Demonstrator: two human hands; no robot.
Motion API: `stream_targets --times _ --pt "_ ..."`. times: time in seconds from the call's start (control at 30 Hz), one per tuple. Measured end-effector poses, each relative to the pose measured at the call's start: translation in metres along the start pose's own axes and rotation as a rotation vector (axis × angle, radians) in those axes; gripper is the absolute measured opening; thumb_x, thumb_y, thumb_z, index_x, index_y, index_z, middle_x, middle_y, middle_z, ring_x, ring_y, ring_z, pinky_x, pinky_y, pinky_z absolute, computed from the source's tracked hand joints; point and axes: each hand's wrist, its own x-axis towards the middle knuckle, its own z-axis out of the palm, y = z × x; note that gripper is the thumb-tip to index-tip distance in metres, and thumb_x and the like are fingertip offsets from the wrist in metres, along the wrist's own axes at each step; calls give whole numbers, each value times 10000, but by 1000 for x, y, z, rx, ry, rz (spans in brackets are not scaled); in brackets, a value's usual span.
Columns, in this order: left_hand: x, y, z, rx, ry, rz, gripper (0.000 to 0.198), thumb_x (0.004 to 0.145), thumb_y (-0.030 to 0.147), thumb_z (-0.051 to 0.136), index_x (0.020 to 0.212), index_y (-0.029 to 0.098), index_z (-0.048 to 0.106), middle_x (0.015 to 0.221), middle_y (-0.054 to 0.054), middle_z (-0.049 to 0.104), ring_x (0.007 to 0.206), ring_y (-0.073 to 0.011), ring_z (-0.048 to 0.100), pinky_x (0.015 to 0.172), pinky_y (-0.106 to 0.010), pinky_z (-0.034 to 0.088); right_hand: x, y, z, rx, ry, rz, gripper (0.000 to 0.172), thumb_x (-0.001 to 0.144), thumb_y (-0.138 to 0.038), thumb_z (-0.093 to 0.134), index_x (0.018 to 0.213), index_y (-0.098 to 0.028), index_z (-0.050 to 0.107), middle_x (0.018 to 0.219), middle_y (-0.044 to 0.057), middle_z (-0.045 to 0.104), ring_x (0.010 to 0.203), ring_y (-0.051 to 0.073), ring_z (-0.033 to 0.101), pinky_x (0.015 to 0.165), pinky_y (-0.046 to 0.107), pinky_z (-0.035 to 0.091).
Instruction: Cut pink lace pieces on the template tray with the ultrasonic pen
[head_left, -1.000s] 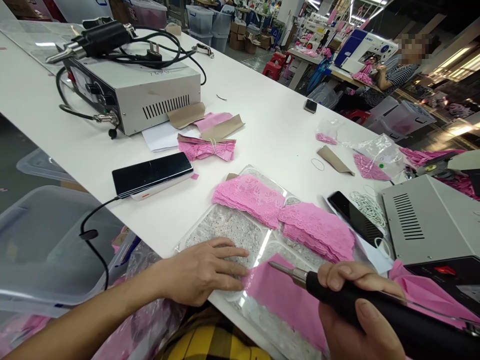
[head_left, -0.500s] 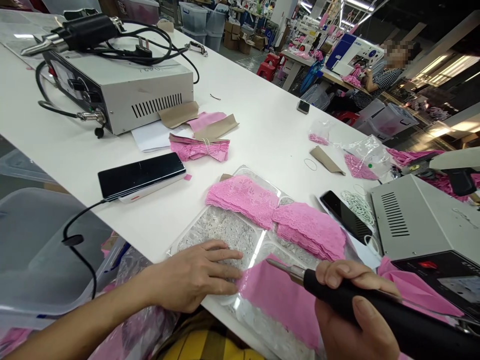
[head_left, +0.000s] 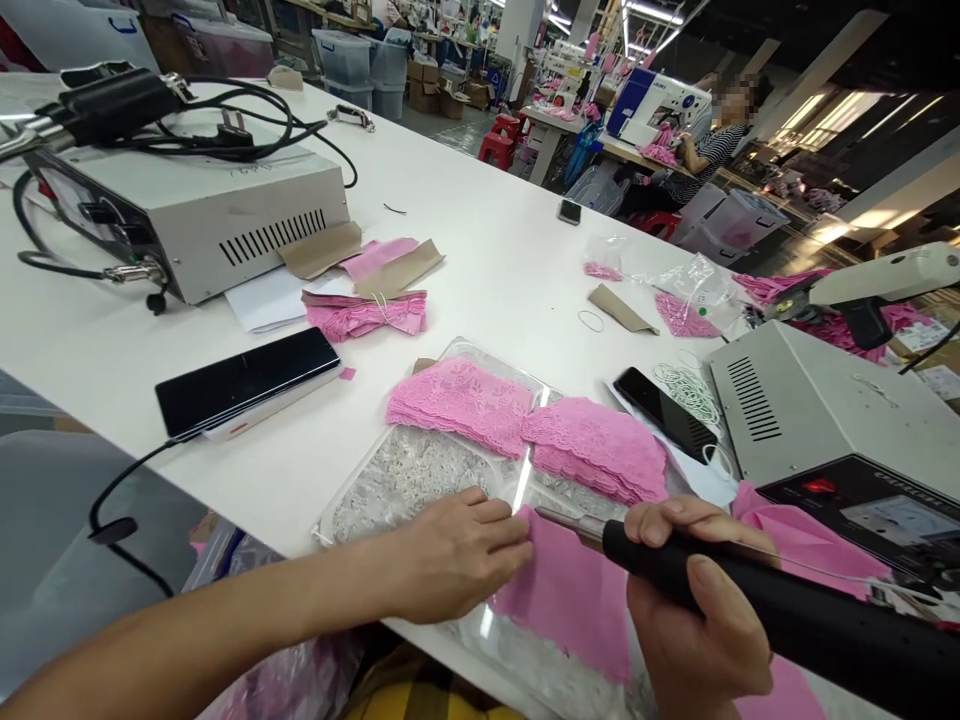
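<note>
My right hand (head_left: 697,600) is wrapped round a thick black handpiece (head_left: 817,620) with a slim metal tip, which points left at the top edge of a flat pink fabric piece (head_left: 570,600). At that piece's upper left corner, my left hand (head_left: 457,555) has its fingers bent and pressed together on the cloth; the fingertips are partly hidden. Under the fabric lies a clear plastic sheet (head_left: 420,475) with a speckled surface. Two stacks of pink lace pieces rest on its far part, a left stack (head_left: 461,405) and a right stack (head_left: 600,445).
A grey control box (head_left: 817,400) stands at right, another (head_left: 247,215) at far left with a second handpiece on top. Near the stacks lie a phone (head_left: 664,412) and a tied pink bundle (head_left: 367,315). A larger phone (head_left: 247,380) rests at left. Across the aisle, a person (head_left: 712,150) sits sewing.
My left hand has moved right onto the fabric corner, and its spread fingers have drawn together. The tool tip stays by the fabric's top edge. The whole view has shifted slightly.
</note>
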Motion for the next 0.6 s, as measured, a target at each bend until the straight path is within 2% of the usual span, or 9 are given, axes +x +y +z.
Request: stream_targets --times 0.13,0.6 --pt "1 -2 5 60 -7 -4 161 967 180 481 1043 149 620 1055 -114 666 845 -180 579 740 -308 437 0 1 0 19 -27 9 92 757 -180 564 843 -201 585 829 1 571 630 118 540 599 320 494" --pt "1 -2 3 38 -15 -27 151 973 181 466 1010 163 611 1058 -105 647 857 -177 576 758 -301 438 -2 3 3 16 -65 24 81 787 -199 580 867 -207 575 840 -1 563 641 116 557 619 316 507"
